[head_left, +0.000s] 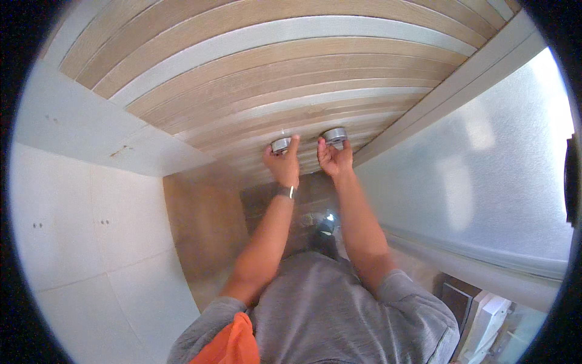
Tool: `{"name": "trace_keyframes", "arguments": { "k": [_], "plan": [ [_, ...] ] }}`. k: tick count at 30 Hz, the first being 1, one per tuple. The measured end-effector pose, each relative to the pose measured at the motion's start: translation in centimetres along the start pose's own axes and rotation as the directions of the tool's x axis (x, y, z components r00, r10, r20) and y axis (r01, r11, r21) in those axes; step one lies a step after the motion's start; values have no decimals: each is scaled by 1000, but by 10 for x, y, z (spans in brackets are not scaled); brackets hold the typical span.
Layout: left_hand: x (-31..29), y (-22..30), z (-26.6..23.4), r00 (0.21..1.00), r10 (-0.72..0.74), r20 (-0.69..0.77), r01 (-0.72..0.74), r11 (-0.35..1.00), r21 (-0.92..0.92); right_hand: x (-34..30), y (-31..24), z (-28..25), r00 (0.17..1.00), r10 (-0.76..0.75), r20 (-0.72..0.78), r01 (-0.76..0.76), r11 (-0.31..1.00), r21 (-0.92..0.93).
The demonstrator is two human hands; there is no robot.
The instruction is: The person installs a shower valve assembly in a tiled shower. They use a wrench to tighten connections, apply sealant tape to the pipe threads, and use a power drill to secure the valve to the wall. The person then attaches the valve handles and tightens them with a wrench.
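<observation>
Two short, round silver knobs stick out of the striped wall, side by side. The fingers of my left hand are closed around the sides of the left knob. My right hand reaches up from below to the right knob, with its fingers and thumb curled against the lower sides. Palms and fingers partly cover the undersides of both knobs. A dark watch with a shiny edge sits on my left wrist.
Ahead stands the wall of beige, brown and white strips. White tiles line the left side. A frosted, shiny panel in a pale frame rises close on the right. An orange cloth hangs by my left upper arm.
</observation>
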State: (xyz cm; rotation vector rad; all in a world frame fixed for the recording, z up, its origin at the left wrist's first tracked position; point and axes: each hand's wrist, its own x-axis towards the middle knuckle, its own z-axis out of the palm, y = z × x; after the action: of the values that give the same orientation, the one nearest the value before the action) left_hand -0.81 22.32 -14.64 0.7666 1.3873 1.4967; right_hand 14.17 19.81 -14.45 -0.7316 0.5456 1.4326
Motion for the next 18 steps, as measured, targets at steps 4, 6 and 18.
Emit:
{"name": "trace_keyframes", "arguments": {
  "k": [4,6,18],
  "plan": [
    [2,0,-10,926,-351,141,378,850,-366,-7,3,6,973,-230,-3,229,970,-85],
    [-2,-7,-5,750,-577,324,598,382,-705,-13,11,4,783,-585,210,605,640,-473],
    [-28,14,0,919,-391,-46,357,878,-319,-9,0,-15,881,-472,-32,414,802,-430]
  ]
}}
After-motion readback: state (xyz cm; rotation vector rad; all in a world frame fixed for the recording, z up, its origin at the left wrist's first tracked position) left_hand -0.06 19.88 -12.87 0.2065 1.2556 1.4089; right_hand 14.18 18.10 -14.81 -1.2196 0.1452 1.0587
